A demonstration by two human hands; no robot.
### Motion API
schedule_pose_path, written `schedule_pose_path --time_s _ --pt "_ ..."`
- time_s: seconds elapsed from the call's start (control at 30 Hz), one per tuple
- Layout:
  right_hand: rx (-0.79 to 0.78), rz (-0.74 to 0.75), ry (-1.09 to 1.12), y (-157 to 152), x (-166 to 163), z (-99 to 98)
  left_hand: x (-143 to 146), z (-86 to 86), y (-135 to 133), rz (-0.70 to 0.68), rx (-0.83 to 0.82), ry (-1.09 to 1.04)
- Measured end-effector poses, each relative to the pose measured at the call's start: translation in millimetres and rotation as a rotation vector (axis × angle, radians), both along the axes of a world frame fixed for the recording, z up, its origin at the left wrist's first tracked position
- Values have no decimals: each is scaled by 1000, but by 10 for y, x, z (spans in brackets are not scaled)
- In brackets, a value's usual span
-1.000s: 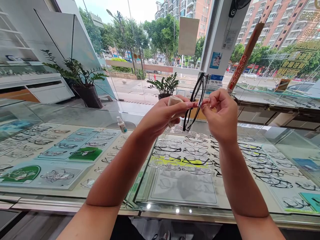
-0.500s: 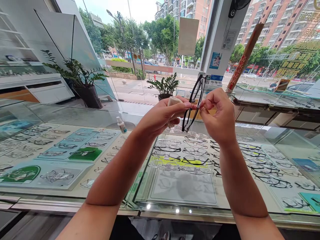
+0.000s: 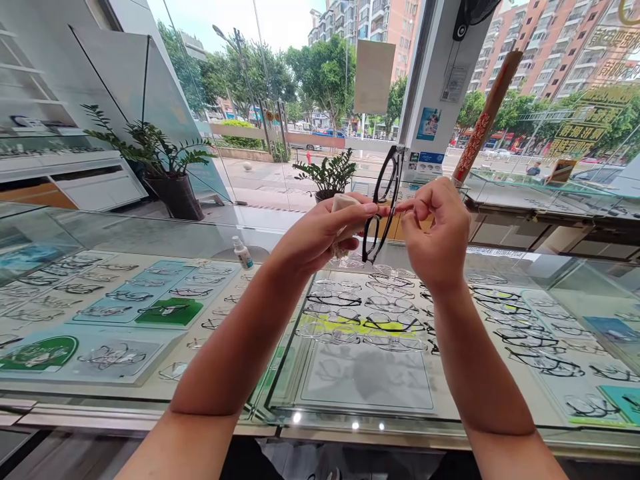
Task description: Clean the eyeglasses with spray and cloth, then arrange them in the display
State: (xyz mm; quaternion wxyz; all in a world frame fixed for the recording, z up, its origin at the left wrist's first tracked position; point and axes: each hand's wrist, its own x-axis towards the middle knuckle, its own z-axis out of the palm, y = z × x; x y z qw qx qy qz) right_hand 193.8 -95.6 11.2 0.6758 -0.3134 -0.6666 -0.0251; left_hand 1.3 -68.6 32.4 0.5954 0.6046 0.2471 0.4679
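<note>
Black-framed eyeglasses [image 3: 380, 207] stand on edge, nearly upright, above the glass counter. My left hand [image 3: 333, 227] pinches them near the middle between thumb and fingers. A pale cloth [image 3: 344, 203] is bunched in the same hand, its lower edge hanging beneath the palm. To the right, my right hand [image 3: 436, 230] is closed, most of its fingers curled in. One of its fingers reaches left to the middle of the frame and seems to touch it. Whether anything small sits within those curled fingers is hidden.
Below my arms, a glass display counter [image 3: 367, 408] holds rows of spectacles [image 3: 333, 300]. A white spray bottle [image 3: 243, 253] stands on top, left of my hands. Beyond are potted plants [image 3: 173, 173], a red-patterned pole [image 3: 483, 127] and shop windows facing a street.
The eyeglasses have shifted slightly left and turned a little. A finger of my right hand now stretches straighter toward their middle. My left hand keeps its hold on glasses and cloth.
</note>
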Motion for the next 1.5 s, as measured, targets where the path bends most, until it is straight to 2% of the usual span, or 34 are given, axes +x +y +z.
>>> schedule_pose_path --time_s 0.17,0.33,0.43,0.67,0.83,1.03,1.5 --pt "131 -110 -129 78 21 -56 3 -18 9 -17 14 -9" --pt "138 -151 -179 77 -10 -62 22 -32 17 -45 42 -3" --pt "114 -116 -132 68 -18 -51 29 -27 26 -42 61 2" --pt "-15 108 -29 34 -20 -24 25 -14 47 37 157 -24" --pt "-48 92 -39 19 -23 -3 33 -12 36 71 210 -14" --pt "-37 140 -6 24 -24 -2 25 -31 47 124 268 30" --pt "-60 161 42 9 -61 -9 24 -7 17 146 258 7"
